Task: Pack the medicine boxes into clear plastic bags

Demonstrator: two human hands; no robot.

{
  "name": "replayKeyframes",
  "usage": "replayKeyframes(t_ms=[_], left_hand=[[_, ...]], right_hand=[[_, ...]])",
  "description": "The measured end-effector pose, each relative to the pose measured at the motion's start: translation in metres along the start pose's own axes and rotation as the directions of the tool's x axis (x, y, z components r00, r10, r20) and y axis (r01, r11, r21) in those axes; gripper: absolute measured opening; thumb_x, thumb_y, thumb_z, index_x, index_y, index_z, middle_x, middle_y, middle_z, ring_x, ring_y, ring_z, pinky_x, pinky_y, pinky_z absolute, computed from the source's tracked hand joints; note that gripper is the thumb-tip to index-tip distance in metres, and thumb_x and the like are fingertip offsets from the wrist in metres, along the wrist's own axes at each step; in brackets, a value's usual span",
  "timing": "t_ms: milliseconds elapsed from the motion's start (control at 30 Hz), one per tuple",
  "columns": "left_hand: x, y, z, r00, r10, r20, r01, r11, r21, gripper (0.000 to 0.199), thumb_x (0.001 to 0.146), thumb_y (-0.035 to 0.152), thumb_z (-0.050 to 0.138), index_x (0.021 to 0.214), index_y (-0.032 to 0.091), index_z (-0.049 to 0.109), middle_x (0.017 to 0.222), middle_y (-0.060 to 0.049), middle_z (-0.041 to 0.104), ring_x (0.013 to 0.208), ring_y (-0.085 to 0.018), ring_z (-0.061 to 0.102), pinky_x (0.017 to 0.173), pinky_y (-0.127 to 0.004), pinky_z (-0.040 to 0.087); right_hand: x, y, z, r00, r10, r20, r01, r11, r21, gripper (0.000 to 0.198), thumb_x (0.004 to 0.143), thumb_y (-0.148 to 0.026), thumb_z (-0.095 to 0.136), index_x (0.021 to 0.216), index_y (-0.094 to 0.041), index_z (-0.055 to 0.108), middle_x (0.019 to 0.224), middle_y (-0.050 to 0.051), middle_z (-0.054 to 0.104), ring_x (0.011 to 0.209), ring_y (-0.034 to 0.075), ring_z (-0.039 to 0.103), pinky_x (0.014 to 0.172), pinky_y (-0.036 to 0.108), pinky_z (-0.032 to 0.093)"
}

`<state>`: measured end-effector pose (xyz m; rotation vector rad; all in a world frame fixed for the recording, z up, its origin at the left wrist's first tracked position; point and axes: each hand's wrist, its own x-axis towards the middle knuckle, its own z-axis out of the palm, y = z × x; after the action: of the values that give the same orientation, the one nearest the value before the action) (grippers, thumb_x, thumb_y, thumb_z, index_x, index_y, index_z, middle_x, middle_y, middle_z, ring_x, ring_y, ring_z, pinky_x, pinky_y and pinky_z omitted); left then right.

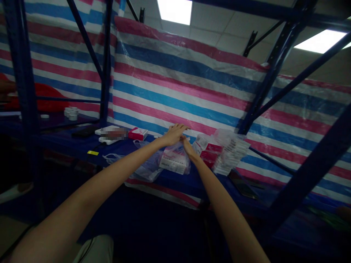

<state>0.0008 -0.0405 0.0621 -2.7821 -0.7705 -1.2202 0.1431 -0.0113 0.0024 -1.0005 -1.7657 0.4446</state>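
A clear plastic bag (187,165) with a white and pink box (173,161) inside stands on the blue shelf. Above the box, my left hand (175,134) is bent over the bag's gathered top, its thumb side close against my other hand. My right hand (187,147) closes on the same top from the right. The fingertips overlap, so the exact grip is partly hidden. Left of the bagged box lies a loose clear plastic bag (146,170), crumpled and partly behind my left forearm.
Right of the hands are red and white boxes (210,155) and a stack of thin white packs (231,153) under plastic. A phone (243,185) lies farther right. Leftward sit a red and white box (138,133) and white jars (71,113). Blue posts (105,65) frame the shelf.
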Motion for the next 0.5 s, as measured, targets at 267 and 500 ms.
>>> replayKeyframes(t_ms=[267,500], left_hand=[[-0.014,-0.036,0.004,0.99,-0.137,0.036,0.139,0.987,-0.085,0.01,0.075,0.013,0.054,0.076,0.016,0.063,0.073,-0.005,0.062,0.078,-0.019,0.056,0.077,-0.029,0.039],[-0.02,-0.022,0.02,0.993,-0.108,-0.039,0.079,0.891,-0.448,0.044,0.068,0.023,0.065,0.11,0.017,0.055,0.1,-0.008,0.06,0.084,-0.018,0.056,0.076,-0.029,0.042]], right_hand=[[-0.018,-0.015,0.0,0.991,0.128,-0.044,-0.126,0.991,0.052,0.033,0.081,-0.042,0.032,0.099,-0.021,0.049,0.095,0.003,0.053,0.089,0.015,0.051,0.085,0.028,0.04],[-0.03,-0.013,-0.009,0.998,0.065,0.007,-0.065,0.998,0.007,0.036,0.083,-0.048,0.03,0.082,-0.021,0.054,0.089,0.004,0.058,0.089,0.017,0.053,0.087,0.031,0.039]])
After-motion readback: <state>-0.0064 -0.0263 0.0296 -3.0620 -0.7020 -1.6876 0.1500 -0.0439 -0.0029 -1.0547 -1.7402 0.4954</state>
